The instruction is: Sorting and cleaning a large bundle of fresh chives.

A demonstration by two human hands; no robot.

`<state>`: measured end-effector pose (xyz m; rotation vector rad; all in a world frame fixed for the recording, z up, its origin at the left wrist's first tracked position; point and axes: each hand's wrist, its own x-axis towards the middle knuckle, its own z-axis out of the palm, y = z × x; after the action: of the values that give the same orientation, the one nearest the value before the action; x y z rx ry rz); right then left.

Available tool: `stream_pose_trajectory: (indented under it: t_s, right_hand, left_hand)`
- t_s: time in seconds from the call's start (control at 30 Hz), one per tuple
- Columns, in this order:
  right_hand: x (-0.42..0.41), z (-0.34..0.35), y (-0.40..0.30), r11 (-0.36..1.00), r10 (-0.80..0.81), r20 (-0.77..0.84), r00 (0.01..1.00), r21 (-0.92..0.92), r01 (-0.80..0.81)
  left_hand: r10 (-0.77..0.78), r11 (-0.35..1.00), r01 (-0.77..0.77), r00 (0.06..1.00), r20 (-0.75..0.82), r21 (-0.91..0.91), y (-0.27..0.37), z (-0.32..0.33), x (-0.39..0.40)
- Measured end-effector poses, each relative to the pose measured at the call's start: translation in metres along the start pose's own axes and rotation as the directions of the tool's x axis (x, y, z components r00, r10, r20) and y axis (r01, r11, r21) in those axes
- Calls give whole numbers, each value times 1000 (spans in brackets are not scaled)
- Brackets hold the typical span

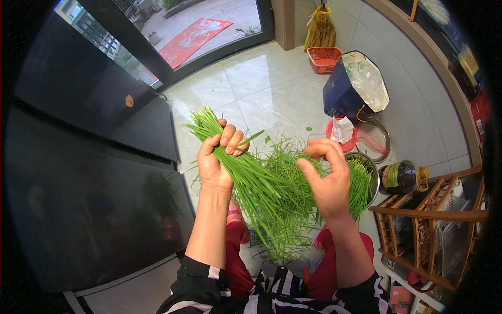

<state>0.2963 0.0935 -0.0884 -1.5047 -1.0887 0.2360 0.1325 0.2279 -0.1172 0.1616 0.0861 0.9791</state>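
My left hand [219, 157] is closed around a thick bunch of green garlic chives [251, 180]. The pale cut ends point up and away from me, and the long leaves fan down to the right. My right hand [327, 168] hovers to the right of the bunch, its thumb and fingers apart with nothing visible between them. Beneath both hands, a loose heap of chive trimmings and leaves [290, 235] covers the floor between my feet. More chives [359, 184] lie in a steel basin [376, 188] just right of my right hand, some leaves hanging over its rim.
A dark bottle [398, 176] and a wooden rack [427, 214] stand at the right. Beyond the basin are a round lid [374, 141], a red bowl [349, 147] with tissue, a blue bag [341, 88] and a red basket [323, 62]. A dark refrigerator [98, 188] borders the left.
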Motion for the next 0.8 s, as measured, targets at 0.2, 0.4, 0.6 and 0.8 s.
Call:
stream_pose_trajectory:
  t_s: [0.2, 0.4, 0.6, 0.8]
  right_hand:
    - [-4, -5, -11, 994, -84, 233, 969, -43, 97]
    - [-11, 5, -8, 983, -77, 404, 912, -120, 136]
    - [-16, 11, -1, 990, 127, 487, 864, -113, -81]
    - [-17, 13, -2, 973, 209, 509, 835, -26, -227]
  left_hand:
    - [28, 994, -26, 999, -18, 102, 1, -2, 1]
    - [20, 992, -16, 999, -26, 129, -2, 0, 1]
    - [-7, 991, 9, 1000, -19, 137, -8, -2, 0]
    - [-23, 993, 26, 999, -27, 119, -9, -3, 0]
